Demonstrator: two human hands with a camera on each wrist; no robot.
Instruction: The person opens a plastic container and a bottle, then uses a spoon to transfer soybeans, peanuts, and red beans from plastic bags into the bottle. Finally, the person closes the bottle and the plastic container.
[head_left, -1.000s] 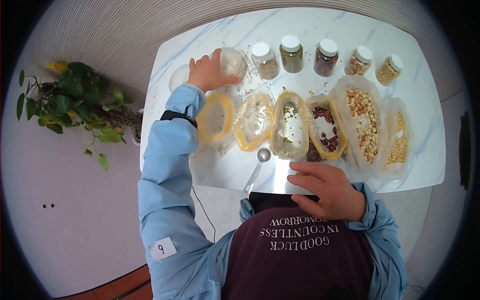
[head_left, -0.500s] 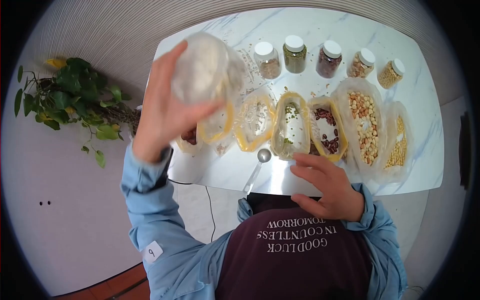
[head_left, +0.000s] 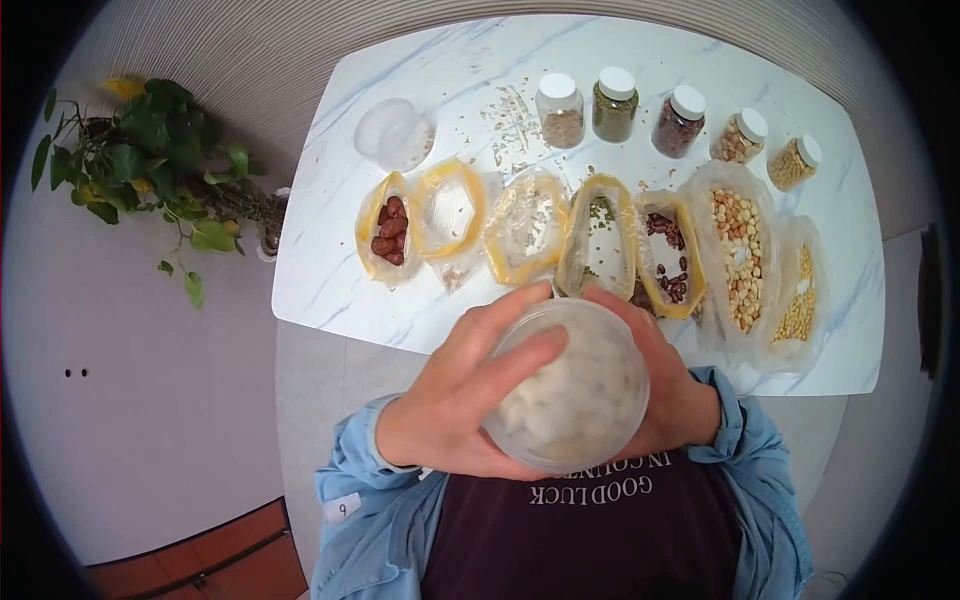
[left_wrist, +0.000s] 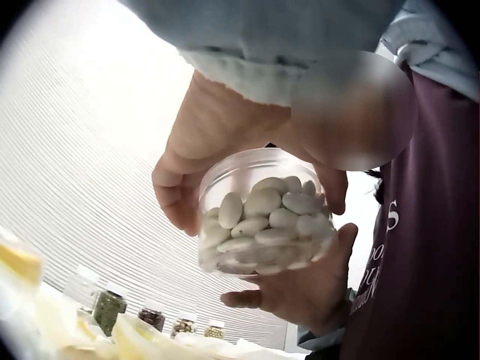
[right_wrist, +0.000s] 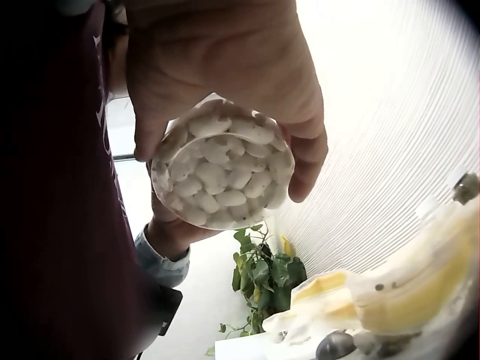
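Observation:
A round translucent plastic tub (head_left: 600, 415) full of large white beans (left_wrist: 262, 206) is held up in front of the chest, off the table. From one side my left hand (head_left: 445, 385) grips it, with the thumb lying over its top. On the opposite side my right hand (head_left: 672, 400) holds the tub too, its fingers and thumb spread round the wall in the right wrist view. White beans show through the tub's base there.
On the marble-patterned table (head_left: 330, 270) stand open bags, including red dates (head_left: 392, 235), kidney beans (head_left: 668, 265) and peanuts (head_left: 740, 255). Behind them are several white-capped jars (head_left: 614, 105) and a translucent round container (head_left: 392, 132). A metal spoon (right_wrist: 335, 345) lies near the front edge.
My left hand has lifted the tub of white beans from the far left of the table and brought it to the chest. My right hand has moved from idle to holding it.

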